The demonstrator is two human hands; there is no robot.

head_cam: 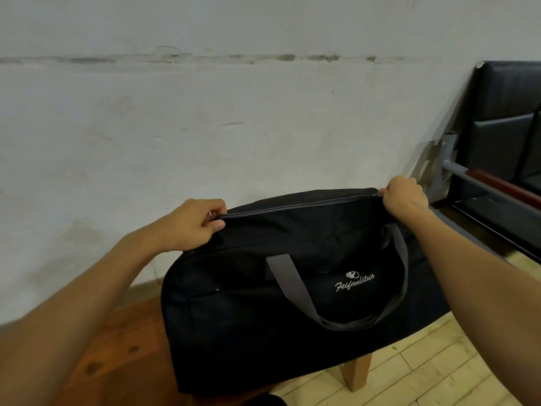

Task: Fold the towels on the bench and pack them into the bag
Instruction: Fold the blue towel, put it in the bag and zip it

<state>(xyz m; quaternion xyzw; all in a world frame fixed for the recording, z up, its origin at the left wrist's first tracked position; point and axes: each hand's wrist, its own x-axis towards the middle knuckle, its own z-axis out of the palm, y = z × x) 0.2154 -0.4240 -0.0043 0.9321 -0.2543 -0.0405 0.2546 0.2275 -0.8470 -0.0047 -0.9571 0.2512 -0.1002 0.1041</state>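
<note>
A black duffel bag [240, 303] with grey handles and white lettering stands upright on the wooden bench [117, 341]. Its top zipper runs shut along the whole length. My left hand [190, 227] grips the left end of the bag's top edge. My right hand [405, 196] pinches the zipper pull at the right end of the top. No towel is visible; whatever is inside the bag is hidden.
A scuffed white wall [205, 127] rises right behind the bench. A black padded seat with a metal frame [503, 136] stands at the right. Light wooden floor [424, 370] shows below the bench's right end, with a bench leg [355, 373].
</note>
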